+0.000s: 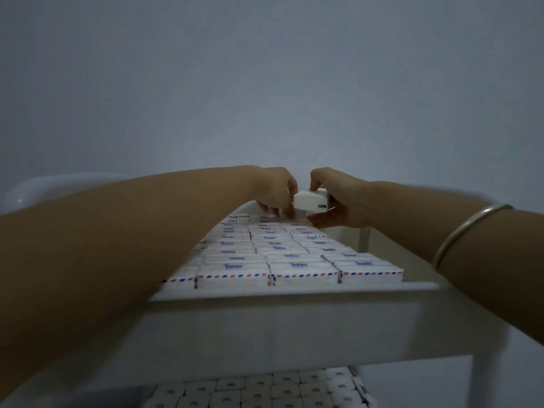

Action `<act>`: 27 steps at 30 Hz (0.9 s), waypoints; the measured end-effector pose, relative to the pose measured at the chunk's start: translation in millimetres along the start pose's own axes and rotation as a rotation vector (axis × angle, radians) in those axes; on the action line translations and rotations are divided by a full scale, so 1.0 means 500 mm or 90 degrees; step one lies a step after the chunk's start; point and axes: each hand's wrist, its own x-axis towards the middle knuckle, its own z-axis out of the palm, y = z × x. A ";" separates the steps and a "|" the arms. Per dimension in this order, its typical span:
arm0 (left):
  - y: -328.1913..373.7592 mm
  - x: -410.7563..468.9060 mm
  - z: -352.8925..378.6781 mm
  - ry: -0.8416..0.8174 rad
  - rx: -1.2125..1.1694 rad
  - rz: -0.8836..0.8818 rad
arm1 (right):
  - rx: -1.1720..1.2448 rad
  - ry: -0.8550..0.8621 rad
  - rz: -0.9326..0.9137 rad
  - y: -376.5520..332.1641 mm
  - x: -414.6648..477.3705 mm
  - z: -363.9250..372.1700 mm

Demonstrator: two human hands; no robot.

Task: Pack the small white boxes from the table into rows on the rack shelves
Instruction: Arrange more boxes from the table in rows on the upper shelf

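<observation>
Fingers (pixel 318 179) of right hand (pixel 343 200) pinching white box (pixel 310 200), left hand (pixel 272 191) beside

blue print on boxes (pixel 297 265), none legible

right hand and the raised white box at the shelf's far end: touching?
Touching. The head view shows the right hand gripping the raised white box, with fingers closed against it above and below and no gap.

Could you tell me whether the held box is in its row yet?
Not yet: the right hand holds the box above the packed rows.
</observation>
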 end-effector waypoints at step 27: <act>0.127 -0.194 -0.030 0.022 0.006 0.101 | -0.622 0.278 -0.241 -0.008 -0.237 -0.083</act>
